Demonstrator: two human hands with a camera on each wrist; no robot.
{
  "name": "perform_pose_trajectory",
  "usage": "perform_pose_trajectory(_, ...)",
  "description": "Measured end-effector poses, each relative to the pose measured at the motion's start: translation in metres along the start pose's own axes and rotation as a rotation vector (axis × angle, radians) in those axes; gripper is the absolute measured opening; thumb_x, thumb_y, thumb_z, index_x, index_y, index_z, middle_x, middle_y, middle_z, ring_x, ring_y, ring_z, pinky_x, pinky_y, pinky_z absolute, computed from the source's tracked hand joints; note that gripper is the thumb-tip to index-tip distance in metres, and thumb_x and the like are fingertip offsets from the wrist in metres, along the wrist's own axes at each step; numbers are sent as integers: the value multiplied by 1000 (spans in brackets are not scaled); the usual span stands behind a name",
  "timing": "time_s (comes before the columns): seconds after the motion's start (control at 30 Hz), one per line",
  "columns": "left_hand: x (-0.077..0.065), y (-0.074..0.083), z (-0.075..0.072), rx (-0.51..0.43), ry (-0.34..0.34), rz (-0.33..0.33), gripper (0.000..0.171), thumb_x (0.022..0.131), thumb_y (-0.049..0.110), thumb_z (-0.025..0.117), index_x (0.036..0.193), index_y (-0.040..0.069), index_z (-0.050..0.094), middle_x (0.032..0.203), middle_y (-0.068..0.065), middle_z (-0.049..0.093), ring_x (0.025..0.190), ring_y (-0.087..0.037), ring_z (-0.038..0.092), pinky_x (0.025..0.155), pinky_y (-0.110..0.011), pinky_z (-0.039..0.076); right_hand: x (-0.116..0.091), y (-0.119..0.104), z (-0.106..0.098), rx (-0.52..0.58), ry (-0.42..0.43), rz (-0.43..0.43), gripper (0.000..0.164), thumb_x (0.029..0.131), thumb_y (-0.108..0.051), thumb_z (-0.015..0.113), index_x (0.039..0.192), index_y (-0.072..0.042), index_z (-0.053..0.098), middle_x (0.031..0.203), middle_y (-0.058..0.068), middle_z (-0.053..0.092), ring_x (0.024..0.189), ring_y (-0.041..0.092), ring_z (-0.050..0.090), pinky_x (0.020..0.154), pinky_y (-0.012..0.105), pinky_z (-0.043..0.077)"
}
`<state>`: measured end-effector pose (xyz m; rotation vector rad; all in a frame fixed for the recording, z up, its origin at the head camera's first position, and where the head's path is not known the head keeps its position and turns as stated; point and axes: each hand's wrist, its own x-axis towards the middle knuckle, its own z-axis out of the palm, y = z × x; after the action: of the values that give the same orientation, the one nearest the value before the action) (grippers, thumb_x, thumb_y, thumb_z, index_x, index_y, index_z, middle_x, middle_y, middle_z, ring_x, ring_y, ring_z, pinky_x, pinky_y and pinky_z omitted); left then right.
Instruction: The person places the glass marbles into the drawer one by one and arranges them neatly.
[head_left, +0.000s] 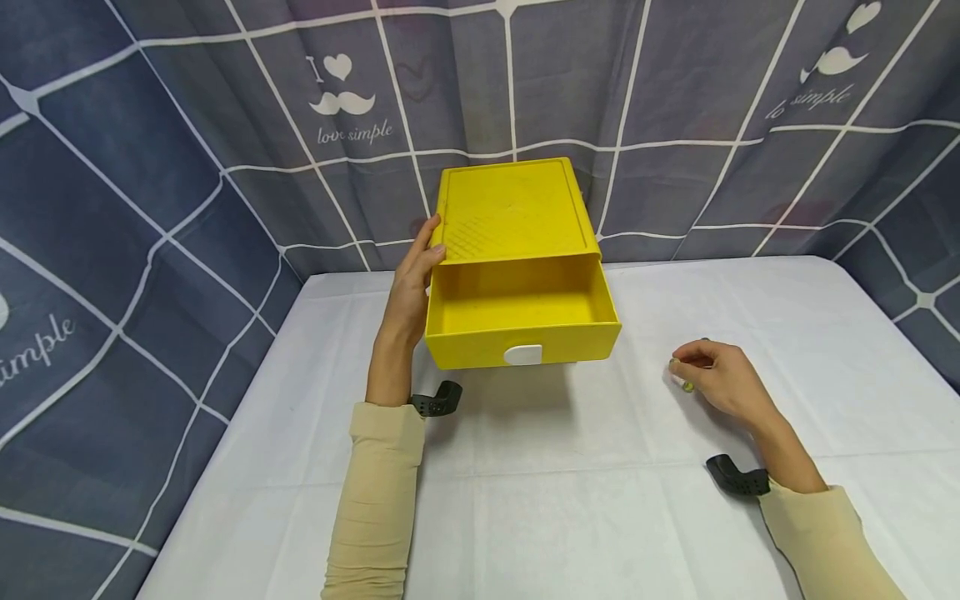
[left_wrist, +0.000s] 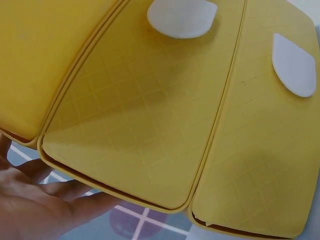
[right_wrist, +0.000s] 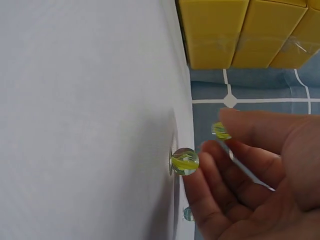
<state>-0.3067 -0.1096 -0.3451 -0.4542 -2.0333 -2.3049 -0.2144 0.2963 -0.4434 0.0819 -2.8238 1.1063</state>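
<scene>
Marble point(right_wrist: 220, 132) pinched, by the look of it, between thumb and forefinger, a person's right hand point(head_left: 723, 383) dips low over the white table point(head_left: 480, 517), well apart from the yellow drawer unit point(head_left: 517, 208), where the left hand point(head_left: 408, 287) rests with fingers stretched along its left side and thumb at the front edge. A second marble point(right_wrist: 185, 162) sits at the right fingertips, whether touching them I cannot tell, and a third marble point(right_wrist: 188, 214) peeps from behind. To an onlooker, the work seems in its early stages: the top drawer point(head_left: 480, 350) is pulled out, no marble shows inside it, and the picking up looks barely begun, with two apparently yet to be lifted. The drawer's back end is hidden under the casing. From above, the right hand covers much of the marbles, and fingers cut off most of the third; the two lower drawers point(left_wrist: 145, 115), closed in the left wrist view, hide whatever they may hold
</scene>
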Motion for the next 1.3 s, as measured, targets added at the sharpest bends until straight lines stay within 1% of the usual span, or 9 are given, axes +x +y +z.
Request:
perform_pose_trajectory(0.1, 0, 0, 0, -4, 6, -6, 63, 98, 32, 49, 157, 24, 28, 161, 7, 19, 144, -12, 23, 116, -42, 21, -1, -2, -1, 27, 39, -14, 26, 95, -20, 65, 107, 3, 68, 101, 17, 68, 90, 24, 60, 73, 28, 44)
perform_pose_trajectory(0.27, 0, 0, 0, 3, 11, -6, 63, 98, 32, 49, 157, 24, 28, 162, 6, 18, 144, -14, 22, 116, -42, 20, -2, -4, -2, 79, 91, -39, 25, 95, -19, 66, 106, 3, 69, 99, 17, 70, 82, 3, 59, 73, 21, 43)
perform_pose_trajectory(0.37, 0, 1, 1, 1, 12, -7, 63, 98, 32, 49, 157, 24, 28, 162, 6, 19, 144, -14, 23, 116, -43, 20, -3, -6, -4, 100, 118, -46, 25, 94, -19, 67, 106, 3, 70, 98, 17, 70, 80, -3, 57, 73, 18, 43)
perform_pose_trajectory(0.57, 0, 0, 1, 3, 5, -7, 63, 98, 32, 49, 157, 25, 28, 162, 7, 18, 144, -14, 23, 116, -43, 20, -5, -14, -7, 125, 147, -39, 24, 93, -20, 68, 105, 1, 71, 96, 16, 70, 79, 0, 58, 70, 16, 43)
perform_pose_trajectory(0.77, 0, 0, 1, 10, 9, -5, 64, 98, 33, 49, 157, 25, 28, 161, 7, 19, 145, -15, 22, 116, -45, 19, -8, -34, -11, 115, 188, -66, 23, 92, -21, 70, 104, -1, 72, 96, 14, 70, 77, -3, 59, 67, 13, 44)
perform_pose_trajectory(0.9, 0, -1, 1, 15, 7, -5, 64, 98, 34, 49, 157, 26, 27, 161, 7, 18, 144, -16, 22, 116, -46, 19, -12, -46, -12, 124, 208, -88, 22, 91, -20, 71, 104, -2, 72, 96, 11, 70, 77, -4, 60, 66, 12, 45)
perform_pose_trajectory(1.1, 0, -1, 1, 8, 7, -6, 64, 97, 34, 49, 157, 26, 27, 161, 7, 18, 144, -17, 23, 115, -48, 20, -19, -61, -15, 141, 231, -119, 20, 90, -19, 72, 104, -5, 73, 94, 3, 70, 80, -6, 60, 70, 12, 45)
perform_pose_trajectory(1.3, -1, 0, 1, -3, 10, -8, 64, 97, 34, 49, 157, 26, 28, 161, 7, 19, 144, -16, 24, 115, -47, 22, -27, -78, -18, 144, 256, -152, 19, 90, -18, 73, 104, -6, 73, 95, 1, 69, 84, -5, 60, 75, 13, 43)
